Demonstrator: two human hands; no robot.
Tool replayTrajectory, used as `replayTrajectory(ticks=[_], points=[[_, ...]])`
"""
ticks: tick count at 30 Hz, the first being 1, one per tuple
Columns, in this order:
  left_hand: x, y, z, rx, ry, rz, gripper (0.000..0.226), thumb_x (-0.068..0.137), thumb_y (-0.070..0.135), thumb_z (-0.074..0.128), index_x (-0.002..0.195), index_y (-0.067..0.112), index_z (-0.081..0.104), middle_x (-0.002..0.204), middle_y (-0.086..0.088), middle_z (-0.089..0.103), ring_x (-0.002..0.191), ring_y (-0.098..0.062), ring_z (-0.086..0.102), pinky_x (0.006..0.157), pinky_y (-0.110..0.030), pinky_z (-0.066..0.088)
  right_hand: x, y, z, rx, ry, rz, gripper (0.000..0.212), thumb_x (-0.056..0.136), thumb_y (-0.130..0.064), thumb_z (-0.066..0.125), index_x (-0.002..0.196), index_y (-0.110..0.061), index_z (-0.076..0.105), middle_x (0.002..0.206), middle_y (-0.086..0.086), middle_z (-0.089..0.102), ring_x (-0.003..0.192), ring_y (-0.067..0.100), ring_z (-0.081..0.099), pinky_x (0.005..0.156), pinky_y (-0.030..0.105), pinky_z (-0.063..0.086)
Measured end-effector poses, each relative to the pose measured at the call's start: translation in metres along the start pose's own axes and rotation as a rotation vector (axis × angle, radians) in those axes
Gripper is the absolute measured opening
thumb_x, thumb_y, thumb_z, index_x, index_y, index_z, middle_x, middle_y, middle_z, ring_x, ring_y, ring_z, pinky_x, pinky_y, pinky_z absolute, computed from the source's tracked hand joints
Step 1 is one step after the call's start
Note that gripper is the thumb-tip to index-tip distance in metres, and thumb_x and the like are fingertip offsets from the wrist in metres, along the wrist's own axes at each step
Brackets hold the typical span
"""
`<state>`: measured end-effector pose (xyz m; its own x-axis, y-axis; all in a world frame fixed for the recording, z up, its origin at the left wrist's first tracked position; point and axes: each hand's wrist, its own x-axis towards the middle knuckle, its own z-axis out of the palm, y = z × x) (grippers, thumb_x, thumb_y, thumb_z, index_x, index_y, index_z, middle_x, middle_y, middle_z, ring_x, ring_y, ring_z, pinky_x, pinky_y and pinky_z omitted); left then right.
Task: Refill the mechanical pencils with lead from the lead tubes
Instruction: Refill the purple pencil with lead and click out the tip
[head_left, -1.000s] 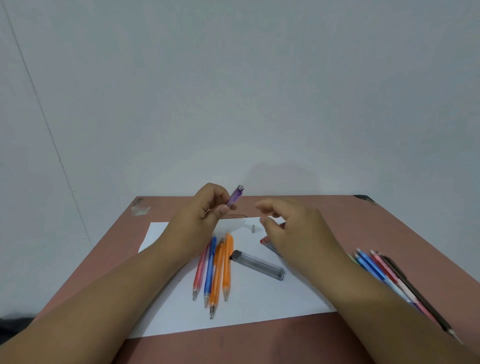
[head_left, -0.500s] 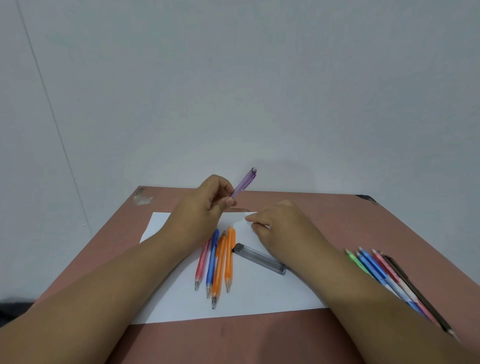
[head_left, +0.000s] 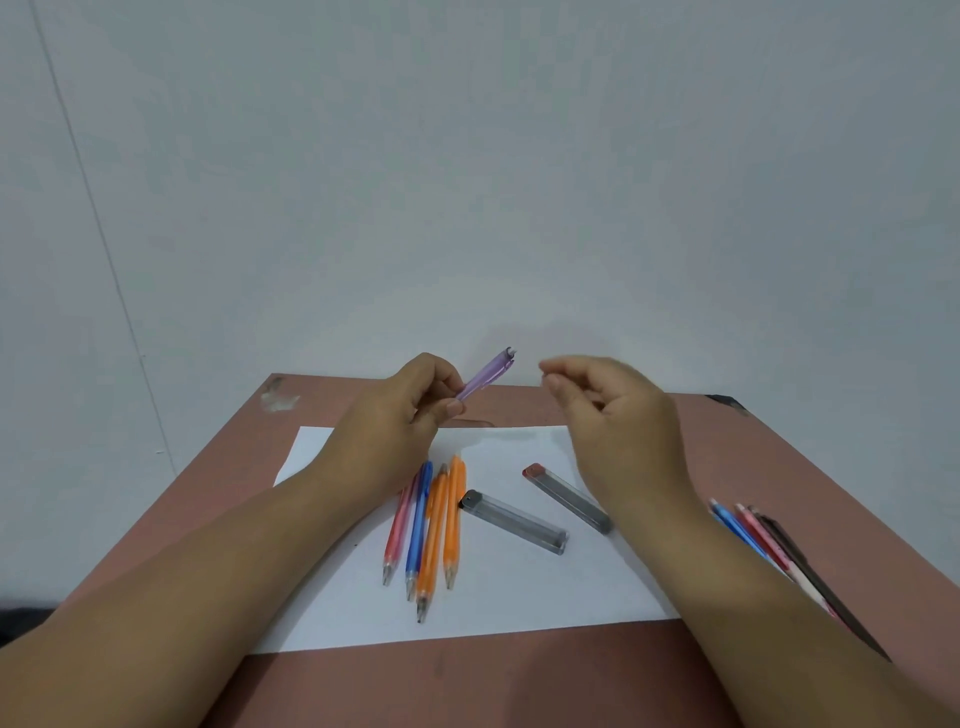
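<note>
My left hand (head_left: 400, 415) grips a purple mechanical pencil (head_left: 485, 375) by its lower part, with the top end pointing up and to the right. My right hand (head_left: 613, 415) hovers just to the right of that end. Its thumb and forefinger are pinched together, and motion blur hides the small piece between them. Two clear lead tubes lie on the white paper (head_left: 519, 587), one with a black cap (head_left: 514, 522) and one with a red cap (head_left: 566, 498). Several pencils (head_left: 426, 525), pink, blue and orange, lie side by side under my left wrist.
A second row of pencils (head_left: 769, 540), blue, pink and black, lies on the brown table (head_left: 467, 686) at the right, partly hidden by my right forearm. A plain wall rises right behind the table's far edge.
My right hand dipped to the paper where a small grey cap lay, then rose beside the pencil's top. The cap is gone from the paper. The red-capped tube is now uncovered.
</note>
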<state>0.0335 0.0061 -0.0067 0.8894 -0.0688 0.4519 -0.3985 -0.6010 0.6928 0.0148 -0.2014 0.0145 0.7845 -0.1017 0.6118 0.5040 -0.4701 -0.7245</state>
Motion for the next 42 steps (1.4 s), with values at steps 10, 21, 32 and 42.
replayTrajectory(ticks=[10,21,32,42], points=[[-0.002,0.004,0.001,0.041,-0.024,0.054,0.026,0.101,0.024,0.059,0.091,0.046,0.052,0.091,0.025,0.064,0.088,0.003,0.06,0.07,-0.014,0.043,-0.007,-0.011,0.001,0.219,0.055,-0.082,0.021,0.097,-0.008,0.067,0.107,-0.023,0.077,0.103,-0.014,0.075,0.105,0.007,0.069,0.091,0.022,0.055],[-0.001,0.003,0.001,0.041,-0.026,0.079,0.026,0.101,0.023,0.059,0.09,0.046,0.053,0.094,0.023,0.064,0.09,-0.003,0.062,0.071,-0.017,0.046,-0.008,-0.015,0.0,0.291,0.013,-0.045,0.022,0.097,-0.004,0.064,0.104,-0.021,0.077,0.101,-0.011,0.075,0.097,0.003,0.071,0.083,0.014,0.055],[-0.001,0.001,0.0,0.038,-0.026,0.067,0.025,0.101,0.023,0.059,0.091,0.046,0.054,0.095,0.02,0.066,0.09,-0.004,0.062,0.07,-0.016,0.046,-0.008,-0.009,0.0,0.071,0.024,-0.204,0.02,0.095,-0.003,0.068,0.106,-0.015,0.079,0.101,-0.007,0.075,0.099,0.002,0.067,0.078,0.004,0.048],[-0.006,0.01,0.0,0.041,-0.021,0.102,0.02,0.1,0.024,0.06,0.099,0.044,0.057,0.097,0.015,0.069,0.091,-0.008,0.063,0.075,-0.024,0.054,-0.007,-0.017,-0.003,0.429,-0.01,0.204,0.023,0.094,-0.016,0.072,0.114,-0.026,0.075,0.101,-0.009,0.078,0.096,0.009,0.074,0.09,0.028,0.059]])
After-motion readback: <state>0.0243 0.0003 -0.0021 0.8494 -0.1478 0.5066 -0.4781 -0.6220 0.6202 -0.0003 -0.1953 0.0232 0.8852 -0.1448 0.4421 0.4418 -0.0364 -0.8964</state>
